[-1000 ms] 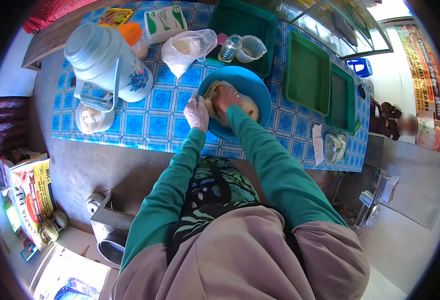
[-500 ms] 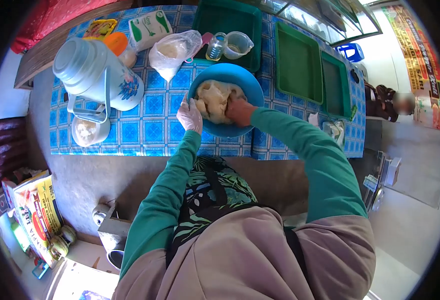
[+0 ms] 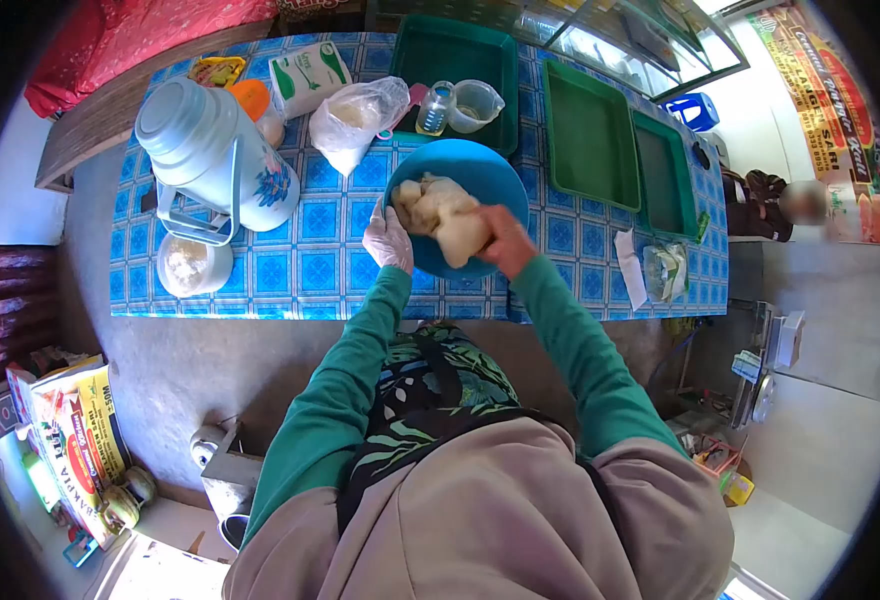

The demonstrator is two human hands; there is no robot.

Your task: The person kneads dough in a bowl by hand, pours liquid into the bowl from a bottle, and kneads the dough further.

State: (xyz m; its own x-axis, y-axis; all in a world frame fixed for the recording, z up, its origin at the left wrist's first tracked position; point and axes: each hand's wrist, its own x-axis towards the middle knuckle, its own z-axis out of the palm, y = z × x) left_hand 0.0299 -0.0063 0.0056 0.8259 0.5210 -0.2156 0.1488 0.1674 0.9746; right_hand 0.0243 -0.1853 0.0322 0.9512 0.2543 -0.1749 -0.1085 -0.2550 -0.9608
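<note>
A blue bowl [image 3: 510, 185] stands on the table and holds a lump of pale, soft dough [image 3: 448, 215]. My left hand [image 3: 390, 238], in a thin see-through glove, is closed on the bowl's left rim. At the bowl's right side, my right hand [image 3: 505, 242] grips the near right part of the dough, stretching it out from the lump. Its fingertips are partly blurred and hidden by the dough. Just behind the bowl are a glass bottle [image 3: 436, 108] with yellowish liquid and a clear measuring cup [image 3: 478, 105].
A large thermos [image 3: 205, 150] and a tub of white powder [image 3: 195, 265] stand at left. Behind are a plastic bag [image 3: 355, 120] and a white packet [image 3: 310, 78]. Green trays [image 3: 592, 135] lie at right, below a glass case [image 3: 650, 45]. A person [image 3: 760, 205] is farther right.
My right hand has come out of the dough's middle towards the bowl's near right side, drawing dough with it. My left hand stays on the rim. The view has shifted slightly.
</note>
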